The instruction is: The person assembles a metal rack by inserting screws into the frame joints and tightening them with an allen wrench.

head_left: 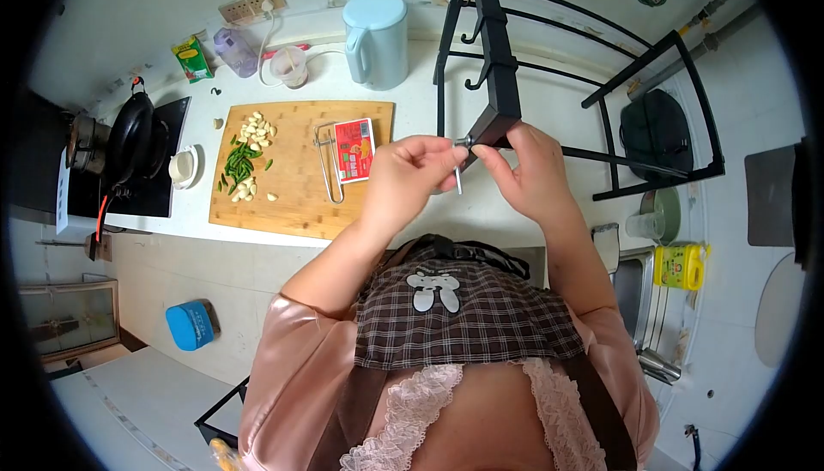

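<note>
A black metal rack [499,68] with small hooks along its bar stands on the white counter, its near end close to me. Pinched in my left hand [410,175] is a small silvery metal piece [463,141], against the near end of that bar. A thin metal rod [458,181] hangs just below the fingertips; whether it belongs to the same piece I cannot tell. My right hand [534,171] grips the bar's end from the right, thumb in front and fingers partly hidden behind it.
Left of my hands, a wooden cutting board [300,222] holds garlic cloves [256,129], cut green peppers [240,164], a red packet [354,149] and a bent metal wire [329,166]. Behind is a blue pitcher [378,38]. A stove [176,119] lies left, a sink [633,286] right.
</note>
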`<move>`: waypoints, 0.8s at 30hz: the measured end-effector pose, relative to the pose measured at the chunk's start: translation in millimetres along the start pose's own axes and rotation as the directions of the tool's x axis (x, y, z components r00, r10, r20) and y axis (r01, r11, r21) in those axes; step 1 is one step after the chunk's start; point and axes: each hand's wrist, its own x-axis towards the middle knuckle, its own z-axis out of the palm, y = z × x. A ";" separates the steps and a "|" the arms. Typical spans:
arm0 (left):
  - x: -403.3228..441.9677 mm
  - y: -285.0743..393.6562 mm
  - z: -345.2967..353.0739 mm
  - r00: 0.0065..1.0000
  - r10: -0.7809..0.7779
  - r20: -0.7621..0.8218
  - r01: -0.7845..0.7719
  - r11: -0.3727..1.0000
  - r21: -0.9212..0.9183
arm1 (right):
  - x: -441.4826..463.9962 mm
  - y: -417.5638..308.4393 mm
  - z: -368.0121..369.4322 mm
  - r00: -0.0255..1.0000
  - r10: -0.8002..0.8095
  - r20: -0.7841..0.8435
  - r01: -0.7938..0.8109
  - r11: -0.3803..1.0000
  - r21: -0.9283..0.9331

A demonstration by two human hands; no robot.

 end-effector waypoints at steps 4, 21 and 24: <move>-7.6 -8.5 -2.7 0.980 0.197 0.016 -0.197 0.966 0.170 | 0.3 -0.4 -0.2 1.000 0.011 0.009 -0.011 1.000 0.003; -3.8 -6.4 -11.9 0.911 0.260 0.319 -0.311 0.943 0.120 | 0.0 6.0 -1.6 1.000 -0.008 0.029 0.005 0.997 0.073; -1.7 -10.3 -11.9 0.900 0.269 0.344 -0.325 0.938 0.118 | 0.8 5.0 -2.2 1.000 -0.006 0.026 0.004 0.997 0.078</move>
